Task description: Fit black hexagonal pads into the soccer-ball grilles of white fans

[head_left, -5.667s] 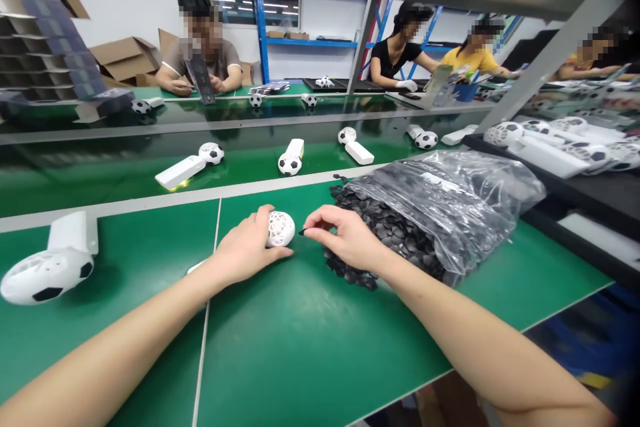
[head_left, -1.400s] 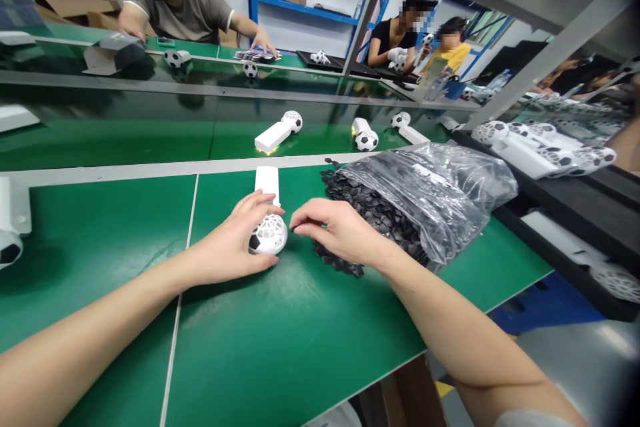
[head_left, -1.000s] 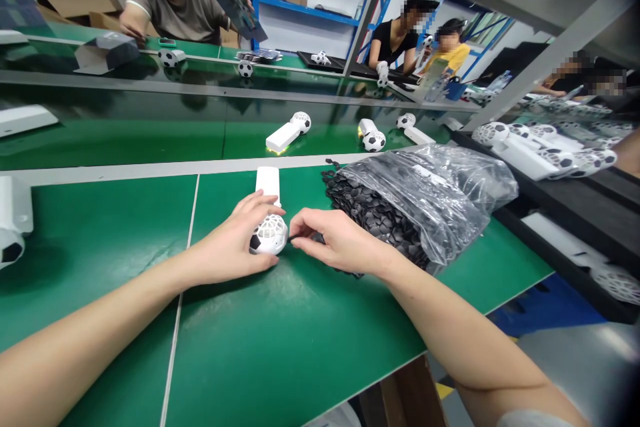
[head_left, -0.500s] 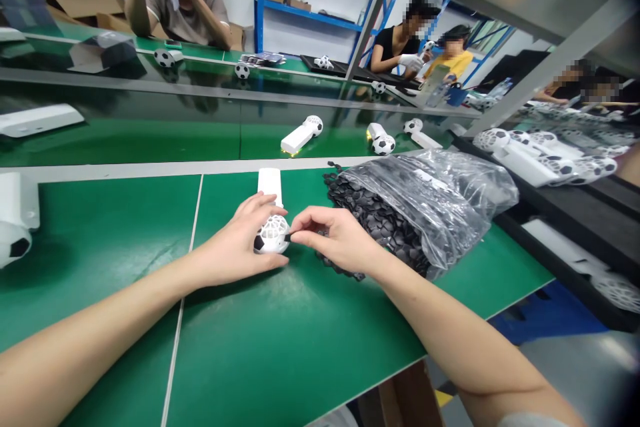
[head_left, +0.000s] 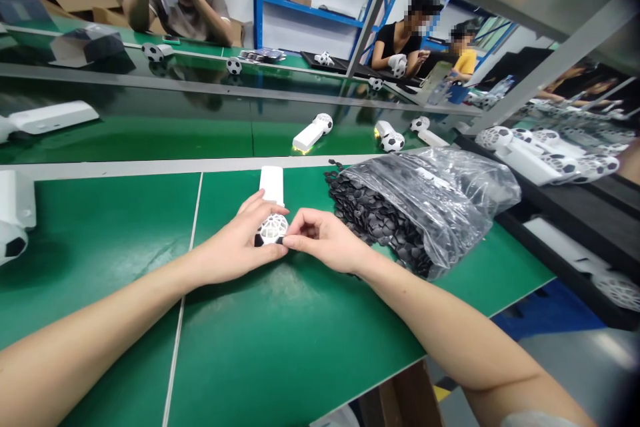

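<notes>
A white device with a football-patterned round head [head_left: 271, 229] lies on the green table, its flat white handle [head_left: 271, 185] pointing away from me. My left hand [head_left: 237, 240] is wrapped round the left side of the head, fingers above and thumb below. At the head's right side, my right hand [head_left: 323, 239] pinches a small black piece [head_left: 280, 239] against the ball. Part of that piece is hidden by the fingertips. To the right, a clear plastic bag [head_left: 450, 193] spills many black pieces [head_left: 380, 217].
A belt [head_left: 200, 130] beyond the table's pale edge carries several similar devices. Another device [head_left: 17, 213] stands at the far left. A black tray [head_left: 555, 203] at the right holds more. People sit across the line.
My right hand has moved slightly left, bringing the black piece against the ball. The ball has turned a little. Devices on the belt have shifted right.
</notes>
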{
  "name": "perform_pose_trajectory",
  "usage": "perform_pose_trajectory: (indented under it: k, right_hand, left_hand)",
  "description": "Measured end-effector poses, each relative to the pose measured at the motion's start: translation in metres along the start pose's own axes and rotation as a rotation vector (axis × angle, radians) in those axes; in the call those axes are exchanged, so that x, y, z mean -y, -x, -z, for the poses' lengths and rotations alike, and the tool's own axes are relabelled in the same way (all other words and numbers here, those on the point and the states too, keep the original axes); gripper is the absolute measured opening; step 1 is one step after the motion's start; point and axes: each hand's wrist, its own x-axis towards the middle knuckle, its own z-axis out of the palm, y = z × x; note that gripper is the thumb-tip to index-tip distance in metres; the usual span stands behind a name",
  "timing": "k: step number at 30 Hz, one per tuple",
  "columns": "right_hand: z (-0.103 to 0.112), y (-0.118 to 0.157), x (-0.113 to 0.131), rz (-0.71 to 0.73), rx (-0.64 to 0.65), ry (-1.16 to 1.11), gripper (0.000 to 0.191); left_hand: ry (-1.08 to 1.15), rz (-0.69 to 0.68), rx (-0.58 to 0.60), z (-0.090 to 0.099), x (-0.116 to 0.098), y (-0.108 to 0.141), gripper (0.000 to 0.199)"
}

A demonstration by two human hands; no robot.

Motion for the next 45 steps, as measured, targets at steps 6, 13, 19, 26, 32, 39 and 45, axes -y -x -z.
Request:
perform_pose_trajectory:
  k: [6,13,19,26,32,39,45]
  right_hand:
    - [0.003,0.000,0.000,-0.014,0.000,0.009,0.017]
    - [0.004,-0.004,-0.002,-0.043,0.002,0.065,0.021]
    - [0.032,0.000,0.014,-0.030,-0.079,0.785,0.018]
    - [0.042,-0.001,0.005,-0.141,-0.040,1.018,0.011]
    - [0.044,0.000,0.007,-0.121,0.000,0.972,0.014]
    - [0.031,0.002,0.014,-0.031,-0.093,0.607,0.005]
    - [0.019,0.000,0.009,-0.016,-0.017,0.234,0.011]
  left_hand:
    - [-0.018,-0.005,-0.014,0.000,-0.001,-0.002,0.042]
    - [-0.050,-0.053,-0.018,-0.002,-0.003,-0.002,0.034]
    - [-0.057,-0.027,-0.028,-0.004,-0.003,-0.001,0.046]
    - [-0.073,0.002,0.022,0.008,-0.002,-0.001,0.048]
    - [-0.067,0.147,0.003,0.022,0.007,-0.003,0.057]
    - [0.063,0.083,0.067,0.015,0.002,-0.003,0.052]
    - [0.128,0.030,0.147,0.019,0.002,-0.001,0.051]
